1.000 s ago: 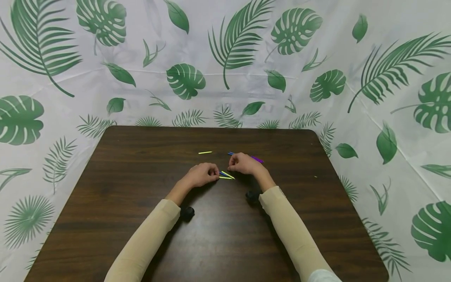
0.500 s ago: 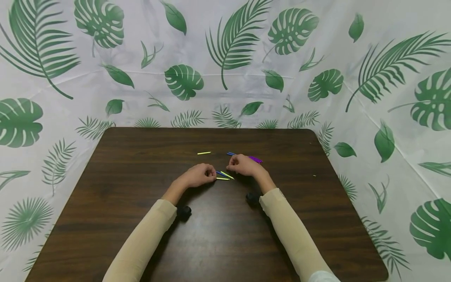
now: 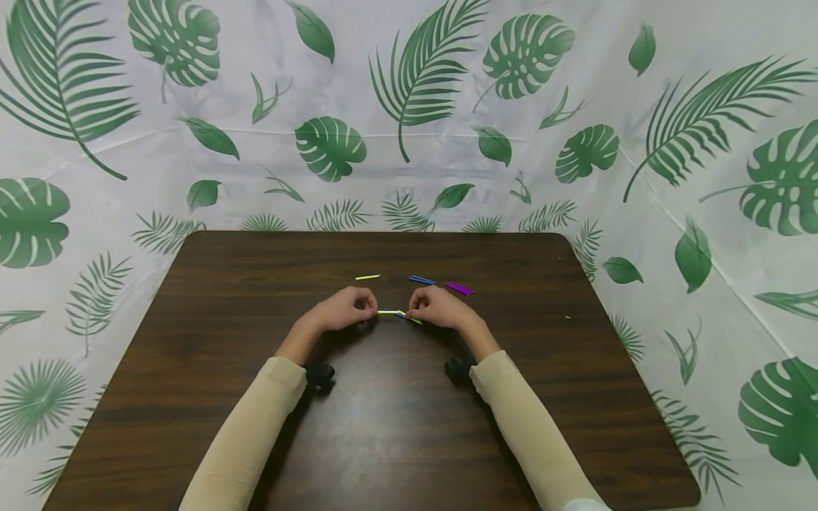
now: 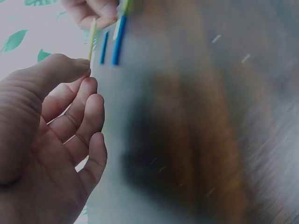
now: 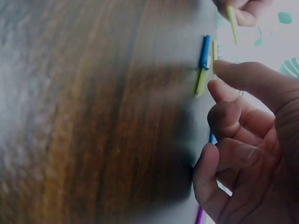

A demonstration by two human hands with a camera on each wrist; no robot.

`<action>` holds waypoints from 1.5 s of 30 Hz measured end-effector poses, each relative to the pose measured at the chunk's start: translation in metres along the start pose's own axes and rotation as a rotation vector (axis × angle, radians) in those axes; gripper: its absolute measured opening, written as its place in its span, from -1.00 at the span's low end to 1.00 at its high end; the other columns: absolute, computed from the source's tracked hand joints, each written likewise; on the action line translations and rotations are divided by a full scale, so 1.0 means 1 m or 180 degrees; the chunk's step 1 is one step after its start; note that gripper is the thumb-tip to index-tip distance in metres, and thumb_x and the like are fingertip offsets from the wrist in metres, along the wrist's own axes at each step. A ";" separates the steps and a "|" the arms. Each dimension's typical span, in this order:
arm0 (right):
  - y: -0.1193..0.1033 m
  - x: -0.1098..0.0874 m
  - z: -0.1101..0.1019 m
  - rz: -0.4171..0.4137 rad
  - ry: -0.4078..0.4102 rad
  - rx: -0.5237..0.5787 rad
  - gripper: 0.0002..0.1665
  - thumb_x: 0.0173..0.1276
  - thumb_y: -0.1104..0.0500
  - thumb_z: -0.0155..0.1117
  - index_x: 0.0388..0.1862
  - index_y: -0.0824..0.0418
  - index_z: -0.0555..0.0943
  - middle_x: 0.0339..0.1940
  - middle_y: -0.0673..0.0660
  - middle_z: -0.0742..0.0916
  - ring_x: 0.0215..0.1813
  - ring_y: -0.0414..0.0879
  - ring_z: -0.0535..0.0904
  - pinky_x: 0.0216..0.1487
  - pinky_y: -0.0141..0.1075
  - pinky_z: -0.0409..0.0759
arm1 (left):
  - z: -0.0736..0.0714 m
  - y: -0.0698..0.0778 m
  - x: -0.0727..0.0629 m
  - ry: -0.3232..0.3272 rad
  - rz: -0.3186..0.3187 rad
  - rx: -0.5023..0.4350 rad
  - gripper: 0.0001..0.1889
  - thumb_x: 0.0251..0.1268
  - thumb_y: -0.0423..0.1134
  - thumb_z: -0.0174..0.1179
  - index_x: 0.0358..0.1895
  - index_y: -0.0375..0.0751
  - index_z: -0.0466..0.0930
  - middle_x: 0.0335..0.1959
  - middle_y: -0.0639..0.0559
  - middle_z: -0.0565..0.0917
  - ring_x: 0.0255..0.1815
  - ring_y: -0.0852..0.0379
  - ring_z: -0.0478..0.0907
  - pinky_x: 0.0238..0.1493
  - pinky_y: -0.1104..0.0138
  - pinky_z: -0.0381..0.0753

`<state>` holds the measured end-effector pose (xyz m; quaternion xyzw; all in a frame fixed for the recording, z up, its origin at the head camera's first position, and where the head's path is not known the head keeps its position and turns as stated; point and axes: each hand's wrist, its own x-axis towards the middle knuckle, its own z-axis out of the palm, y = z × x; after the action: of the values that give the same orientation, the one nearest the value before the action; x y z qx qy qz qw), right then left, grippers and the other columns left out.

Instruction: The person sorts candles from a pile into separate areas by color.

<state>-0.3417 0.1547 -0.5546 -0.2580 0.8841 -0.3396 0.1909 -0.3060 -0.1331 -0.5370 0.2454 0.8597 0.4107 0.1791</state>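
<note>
My left hand (image 3: 348,308) pinches one end of a thin yellow stick (image 4: 92,39) between thumb and index finger, its other end pointing toward my right hand. My right hand (image 3: 441,306) hovers at the right of the small pile, fingers loosely curled. A slight gap shows between its thumb and index tips in the right wrist view, with nothing gripped there. Between the hands, a blue stick (image 4: 119,42) lies across another yellow stick (image 5: 202,83) on the table. A second blue stick (image 4: 103,48) lies beside them in the left wrist view.
Farther back on the brown table (image 3: 383,426) lie a single yellow stick (image 3: 368,277), several blue sticks (image 3: 422,279) and several purple sticks (image 3: 459,288). A tiny yellowish bit (image 3: 567,317) sits toward the right. A leaf-patterned white cloth (image 3: 255,170) hangs behind the table.
My left hand has drawn a yellow stick out of the pile, moving left and slightly away from me. My right hand has shifted only a little, its fingertips now lower beside the pile.
</note>
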 end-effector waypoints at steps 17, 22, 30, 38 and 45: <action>-0.015 -0.009 0.008 0.0133 0.0176 -0.0179 -0.78 0.47 0.04 0.50 -0.07 0.10 0.68 -0.47 0.00 0.62 -0.44 -0.16 0.48 -0.34 -0.28 0.45 | -0.049 -0.011 0.007 0.0947 -0.0273 0.0278 -0.82 0.63 -0.22 0.18 0.02 -0.27 0.65 -0.02 -0.21 0.67 0.04 -0.15 0.59 0.15 -0.04 0.58; -0.013 -0.014 0.007 0.0245 0.0101 -0.0174 -0.75 0.47 0.04 0.50 -0.04 0.13 0.67 -0.45 0.01 0.63 -0.42 -0.16 0.47 -0.33 -0.29 0.44 | -0.048 -0.018 0.010 0.1258 -0.0527 0.0549 -0.78 0.63 -0.19 0.18 0.05 -0.25 0.70 0.16 -0.27 0.60 0.25 -0.26 0.51 0.26 -0.19 0.54; -0.009 -0.020 0.004 0.0423 -0.0032 -0.0156 -0.81 0.49 0.08 0.46 -0.14 0.15 0.67 -0.45 0.01 0.62 -0.41 -0.15 0.46 -0.31 -0.29 0.44 | -0.040 -0.028 0.023 0.1127 -0.0778 0.0748 -0.79 0.62 -0.16 0.16 0.06 -0.19 0.69 0.22 -0.25 0.60 0.28 -0.25 0.52 0.20 -0.18 0.55; -0.005 -0.024 0.005 0.0401 0.0028 -0.0113 -0.84 0.50 0.09 0.45 -0.18 0.15 0.68 -0.47 -0.01 0.62 -0.45 -0.17 0.43 -0.35 -0.31 0.42 | -0.036 -0.032 0.029 0.1136 -0.0854 0.0688 -0.81 0.60 -0.19 0.14 0.04 -0.17 0.68 0.13 -0.20 0.60 0.18 -0.19 0.48 0.13 -0.15 0.53; -0.003 -0.024 0.005 0.0392 0.0041 -0.0101 -0.89 0.51 0.12 0.41 -0.20 0.13 0.69 -0.48 -0.01 0.63 -0.46 -0.17 0.44 -0.36 -0.31 0.42 | -0.035 -0.033 0.029 0.1132 -0.0873 0.0645 -0.79 0.63 -0.19 0.13 0.05 -0.16 0.70 0.14 -0.20 0.60 0.17 -0.19 0.48 0.11 -0.17 0.51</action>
<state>-0.3188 0.1642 -0.5521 -0.2039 0.9048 -0.3147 0.2016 -0.3565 -0.1558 -0.5455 0.0670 0.9397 0.3311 0.0535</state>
